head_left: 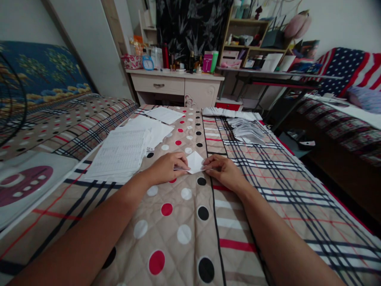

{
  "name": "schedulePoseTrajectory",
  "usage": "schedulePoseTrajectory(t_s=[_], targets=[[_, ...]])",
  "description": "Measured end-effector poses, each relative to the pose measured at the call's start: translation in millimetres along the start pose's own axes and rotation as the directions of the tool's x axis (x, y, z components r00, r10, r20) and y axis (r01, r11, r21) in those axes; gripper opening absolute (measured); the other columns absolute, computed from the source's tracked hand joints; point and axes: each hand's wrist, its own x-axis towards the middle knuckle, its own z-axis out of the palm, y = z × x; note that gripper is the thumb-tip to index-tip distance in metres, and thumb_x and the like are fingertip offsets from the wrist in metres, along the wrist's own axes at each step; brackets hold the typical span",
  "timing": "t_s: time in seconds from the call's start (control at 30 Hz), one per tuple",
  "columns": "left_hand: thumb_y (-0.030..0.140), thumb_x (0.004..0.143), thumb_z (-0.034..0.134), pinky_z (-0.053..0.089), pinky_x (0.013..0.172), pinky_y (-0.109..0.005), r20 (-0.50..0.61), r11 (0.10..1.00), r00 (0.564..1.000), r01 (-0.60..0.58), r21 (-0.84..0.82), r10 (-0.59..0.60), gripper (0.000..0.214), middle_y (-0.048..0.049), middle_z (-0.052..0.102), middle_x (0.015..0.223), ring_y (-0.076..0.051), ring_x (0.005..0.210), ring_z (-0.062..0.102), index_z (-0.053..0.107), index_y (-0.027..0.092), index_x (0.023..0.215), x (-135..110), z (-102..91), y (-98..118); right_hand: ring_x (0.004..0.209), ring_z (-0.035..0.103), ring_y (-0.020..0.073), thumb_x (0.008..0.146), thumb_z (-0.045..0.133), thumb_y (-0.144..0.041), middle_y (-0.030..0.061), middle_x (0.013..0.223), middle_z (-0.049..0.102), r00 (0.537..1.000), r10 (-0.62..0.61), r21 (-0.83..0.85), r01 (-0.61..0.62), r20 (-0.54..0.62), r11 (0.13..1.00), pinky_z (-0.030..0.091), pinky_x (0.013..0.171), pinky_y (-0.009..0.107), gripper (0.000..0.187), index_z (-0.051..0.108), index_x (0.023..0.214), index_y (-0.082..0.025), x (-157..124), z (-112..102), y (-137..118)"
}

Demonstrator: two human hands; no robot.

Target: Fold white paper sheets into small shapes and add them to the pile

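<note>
A small folded piece of white paper lies between my hands, its upper end coming to a point. My left hand pinches its left corner between thumb and fingers. On the opposite corner, my right hand grips in the same way. Both hands rest low over the quilted bedspread. To the left of my left hand is a pile of printed sheets, with blank white paper behind it. Beyond my right hand sits a stack of folded papers.
A long row of folded white paper lies at the bed's far edge. Behind it stands a cream dresser with a blue alarm clock. A white bag with a purple print lies at left. A desk stands at right.
</note>
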Motion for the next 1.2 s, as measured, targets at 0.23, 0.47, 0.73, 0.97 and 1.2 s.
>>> schedulePoseTrajectory(t_s=[0.23,0.47,0.73,0.97,1.2], targets=[[0.03,0.083,0.062,0.043,0.067,-0.027,-0.062,0.98,0.989,0.121,-0.157,-0.132,0.018,-0.0037,0.067,0.08,-0.016,0.072,0.059,0.076,0.022,0.075,3,0.6,-6,0.072,0.061,0.0164,0.08,0.06,-0.023,0.0031,0.078,0.066,0.994,0.057,0.019,-0.055,-0.098,0.998,0.046,0.067,0.029,0.015,0.07,0.069,-0.019,1,4,7],[0.034,0.082,0.06,0.035,0.062,-0.027,-0.139,0.97,0.96,0.242,-0.039,-0.245,0.023,-0.0013,0.063,0.068,-0.016,0.064,0.053,0.069,0.019,0.067,4,1.2,-10,0.062,0.056,0.0147,0.08,0.06,-0.03,0.0014,0.068,0.065,0.949,0.244,-0.097,-0.268,-0.201,0.959,0.039,0.057,0.025,0.017,0.065,0.068,-0.019,2,8,1],[0.037,0.084,0.058,0.037,0.066,-0.027,-0.117,0.933,0.931,0.355,0.066,-0.346,0.025,-0.0028,0.068,0.076,-0.017,0.072,0.058,0.07,0.017,0.076,7,2.3,-7,0.065,0.059,0.0165,0.079,0.061,-0.036,0.0031,0.071,0.067,0.918,0.306,-0.098,-0.338,-0.253,0.936,0.041,0.06,0.026,0.021,0.063,0.067,-0.019,5,8,1],[0.04,0.084,0.055,0.036,0.062,-0.027,-0.086,0.922,0.922,0.382,0.058,-0.376,0.03,-0.0025,0.067,0.072,-0.016,0.066,0.055,0.071,0.015,0.077,7,1.4,-8,0.073,0.061,0.0179,0.074,0.063,-0.034,0.0052,0.08,0.067,0.936,0.299,0.01,-0.302,-0.184,0.953,0.045,0.068,0.028,0.02,0.064,0.062,-0.018,11,3,13],[0.04,0.083,0.056,0.033,0.059,-0.027,-0.076,0.921,0.919,0.389,0.021,-0.387,0.03,-0.0017,0.063,0.069,-0.014,0.062,0.051,0.071,0.015,0.075,6,0.2,-6,0.071,0.058,0.0167,0.076,0.059,-0.029,0.0049,0.076,0.064,0.969,0.224,0.029,-0.222,-0.108,0.975,0.044,0.068,0.029,0.023,0.06,0.055,-0.018,10,-5,13]])
